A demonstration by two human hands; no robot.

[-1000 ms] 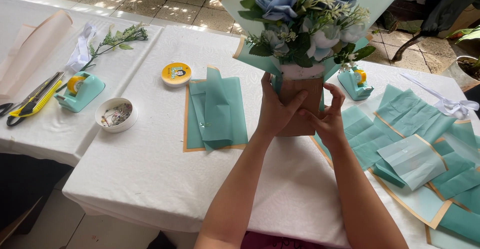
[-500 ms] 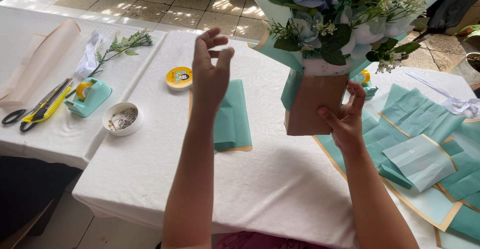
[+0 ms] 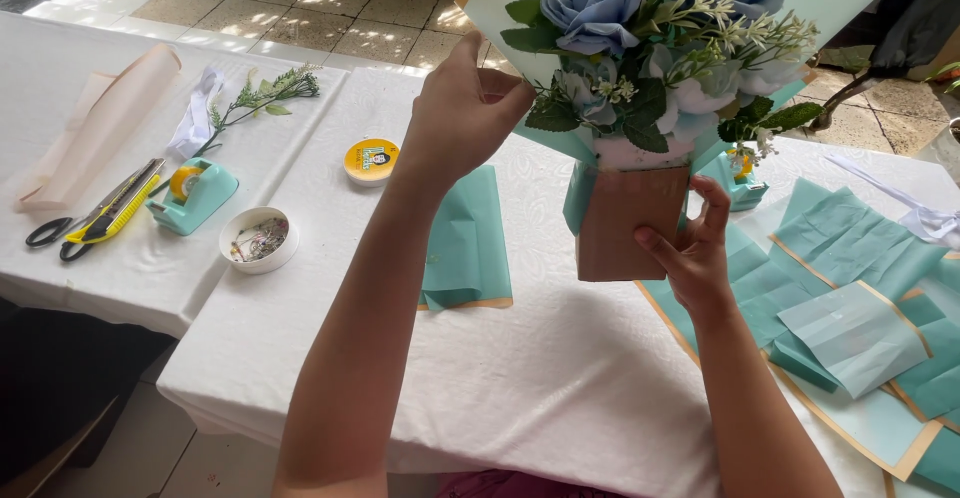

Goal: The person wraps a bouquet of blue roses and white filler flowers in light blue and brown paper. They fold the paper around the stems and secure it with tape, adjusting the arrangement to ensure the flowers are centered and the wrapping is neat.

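A bouquet of blue roses (image 3: 640,28) with green leaves stands upright over the white table (image 3: 540,378), its stem base wrapped in brown paper (image 3: 630,223). My right hand (image 3: 690,248) grips that brown base from the right side. My left hand (image 3: 465,108) is raised at the bouquet's left and pinches the edge of the teal and pale green wrapping sheet (image 3: 500,8) around the flowers. A folded teal sheet (image 3: 465,243) lies on the table under my left forearm.
Several teal sheets with tan edges (image 3: 850,308) lie at the right, with a teal tape dispenser (image 3: 740,178) behind the bouquet. On the left: another tape dispenser (image 3: 195,193), scissors (image 3: 50,233), a yellow cutter (image 3: 110,213), a white bowl (image 3: 258,240), a yellow tape roll (image 3: 371,160), a green sprig (image 3: 265,93).
My left hand left the bouquet base, lifted, and now pinches the wrapping sheet's edge. The bouquet rose and shifted right, held by my right hand alone.
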